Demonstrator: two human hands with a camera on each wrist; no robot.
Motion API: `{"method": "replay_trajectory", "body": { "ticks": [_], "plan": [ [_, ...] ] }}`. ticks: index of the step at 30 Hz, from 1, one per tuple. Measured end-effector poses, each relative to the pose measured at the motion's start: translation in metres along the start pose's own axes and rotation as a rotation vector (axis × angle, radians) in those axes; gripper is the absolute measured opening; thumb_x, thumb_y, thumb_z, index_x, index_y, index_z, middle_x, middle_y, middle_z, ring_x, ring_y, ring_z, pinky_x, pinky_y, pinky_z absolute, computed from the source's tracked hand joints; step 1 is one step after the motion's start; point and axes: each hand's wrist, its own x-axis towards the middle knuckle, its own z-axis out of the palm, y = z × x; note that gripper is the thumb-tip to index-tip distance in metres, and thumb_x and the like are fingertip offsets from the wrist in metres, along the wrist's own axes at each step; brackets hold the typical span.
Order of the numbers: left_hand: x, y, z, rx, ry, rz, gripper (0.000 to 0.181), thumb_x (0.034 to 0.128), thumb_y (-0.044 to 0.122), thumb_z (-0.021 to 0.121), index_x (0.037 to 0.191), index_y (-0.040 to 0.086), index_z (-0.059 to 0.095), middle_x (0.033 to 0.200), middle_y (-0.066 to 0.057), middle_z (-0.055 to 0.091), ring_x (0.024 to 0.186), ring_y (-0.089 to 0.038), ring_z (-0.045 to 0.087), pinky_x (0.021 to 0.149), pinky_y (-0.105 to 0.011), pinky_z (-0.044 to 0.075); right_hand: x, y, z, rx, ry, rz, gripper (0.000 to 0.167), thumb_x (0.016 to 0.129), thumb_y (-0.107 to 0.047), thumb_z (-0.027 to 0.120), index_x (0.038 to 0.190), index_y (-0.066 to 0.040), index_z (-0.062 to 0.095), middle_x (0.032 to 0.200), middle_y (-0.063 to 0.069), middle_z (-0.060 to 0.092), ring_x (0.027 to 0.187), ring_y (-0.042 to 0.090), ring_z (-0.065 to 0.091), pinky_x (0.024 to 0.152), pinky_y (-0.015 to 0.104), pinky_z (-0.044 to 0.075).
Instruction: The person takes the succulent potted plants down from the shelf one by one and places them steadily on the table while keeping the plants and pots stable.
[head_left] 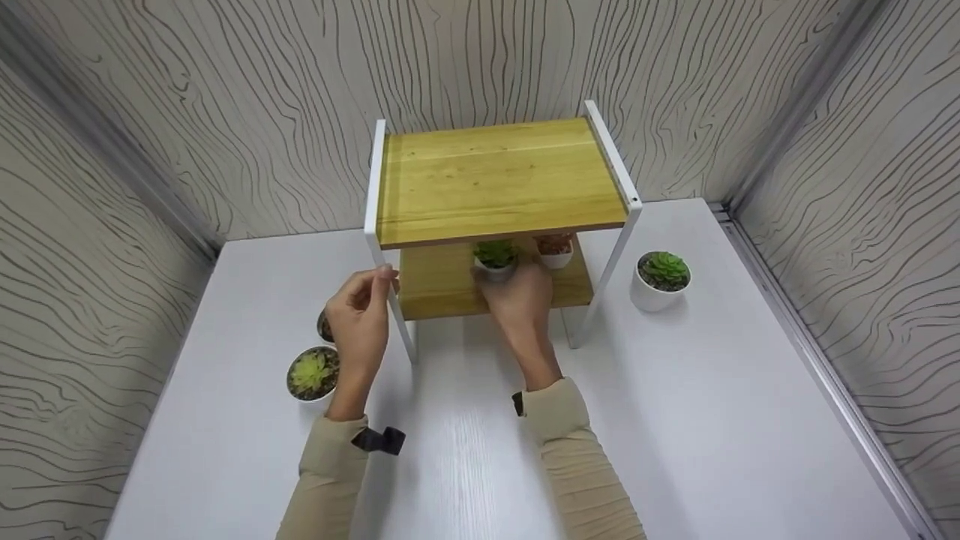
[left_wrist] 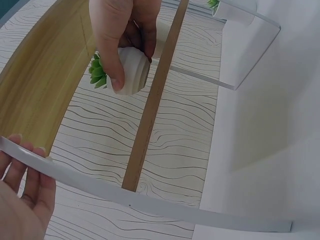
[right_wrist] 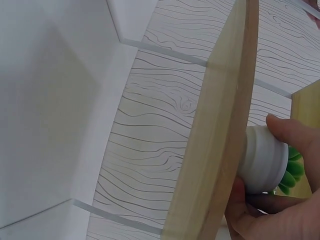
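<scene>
My right hand [head_left: 521, 300] grips a small potted succulent [head_left: 495, 253] by its white pot, at the lower wooden board [head_left: 442, 289] of a two-tier shelf. In the right wrist view the white pot [right_wrist: 262, 159] is right at the board's edge, its green leaves [right_wrist: 292, 172] pointing away. My left hand [head_left: 360, 319] holds the shelf's white front-left post [head_left: 406, 334]; in the left wrist view its fingers [left_wrist: 31, 182] curl about the white metal. A second pot with a reddish plant [head_left: 555, 249] stands on the lower board, just right of the held one.
Above the lower board spans the upper wooden board [head_left: 502, 176]. A potted green succulent [head_left: 660, 281] stands right of the shelf. Left of it are a yellow-green one [head_left: 313, 375] and another pot [head_left: 324, 328] partly hidden by my left hand. Patterned walls [head_left: 480, 60] enclose the white table [head_left: 465, 465].
</scene>
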Motion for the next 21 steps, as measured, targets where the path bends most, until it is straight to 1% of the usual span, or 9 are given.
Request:
{"method": "replay_trajectory", "body": {
  "ticks": [2,5,8,12,17,19,21],
  "plan": [
    [0.000,0.000,-0.001,-0.002,0.001,-0.001,0.022,0.1034,0.020,0.069,0.097,0.001,0.079,0.093,-0.016,0.077,0.085,-0.007,0.071,0.082,-0.017,0.056,0.000,-0.001,-0.002,0.006,-0.003,-0.004,0.038,0.083,-0.021,0.088,0.107,0.003,0.072,0.106,0.018,0.078,0.100,0.030,0.075,0.087,0.049,0.059],
    [-0.001,-0.001,-0.001,-0.003,-0.001,0.004,0.022,0.1039,0.019,0.068,0.097,0.001,0.078,0.092,-0.016,0.077,0.085,-0.007,0.071,0.082,-0.018,0.056,-0.001,-0.001,-0.004,0.017,-0.014,0.013,0.031,0.083,-0.017,0.085,0.102,0.003,0.072,0.098,0.019,0.078,0.090,0.029,0.073,0.078,0.048,0.059],
    [-0.001,-0.001,-0.002,-0.007,-0.008,0.004,0.023,0.1043,0.019,0.067,0.097,0.000,0.078,0.091,-0.017,0.076,0.086,-0.007,0.072,0.084,-0.018,0.056,-0.002,0.000,-0.007,0.005,-0.025,0.039,0.032,0.082,-0.018,0.085,0.102,0.004,0.072,0.097,0.020,0.078,0.089,0.030,0.074,0.076,0.048,0.059],
    [0.000,0.001,-0.001,-0.012,-0.013,0.002,0.023,0.1043,0.019,0.067,0.096,0.000,0.077,0.093,-0.017,0.076,0.088,-0.007,0.072,0.087,-0.019,0.057,-0.003,0.000,-0.011,-0.009,-0.040,0.058,0.039,0.082,-0.021,0.087,0.107,0.004,0.073,0.103,0.020,0.078,0.094,0.031,0.075,0.080,0.048,0.060],
    [0.000,0.001,-0.001,-0.025,-0.015,-0.013,0.022,0.1040,0.019,0.067,0.098,0.000,0.078,0.095,-0.018,0.077,0.089,-0.007,0.073,0.086,-0.019,0.057,-0.005,0.001,-0.016,-0.013,-0.058,0.077,0.046,0.081,-0.028,0.090,0.110,0.004,0.073,0.107,0.020,0.079,0.097,0.031,0.076,0.082,0.049,0.060],
    [0.000,0.000,-0.001,-0.032,-0.016,-0.022,0.022,0.1039,0.018,0.068,0.098,0.000,0.078,0.095,-0.018,0.077,0.089,-0.007,0.073,0.086,-0.019,0.057,-0.006,0.001,-0.017,-0.015,-0.058,0.072,0.047,0.081,-0.030,0.090,0.109,0.004,0.072,0.107,0.020,0.079,0.097,0.031,0.076,0.082,0.048,0.060],
    [0.000,0.000,0.000,-0.036,-0.018,-0.028,0.022,0.1038,0.019,0.068,0.098,0.000,0.078,0.094,-0.017,0.077,0.089,-0.008,0.073,0.086,-0.019,0.057,-0.006,0.002,-0.020,-0.009,-0.053,0.061,0.045,0.081,-0.030,0.091,0.104,0.003,0.072,0.104,0.020,0.079,0.094,0.030,0.075,0.079,0.048,0.060]
  ]
}}
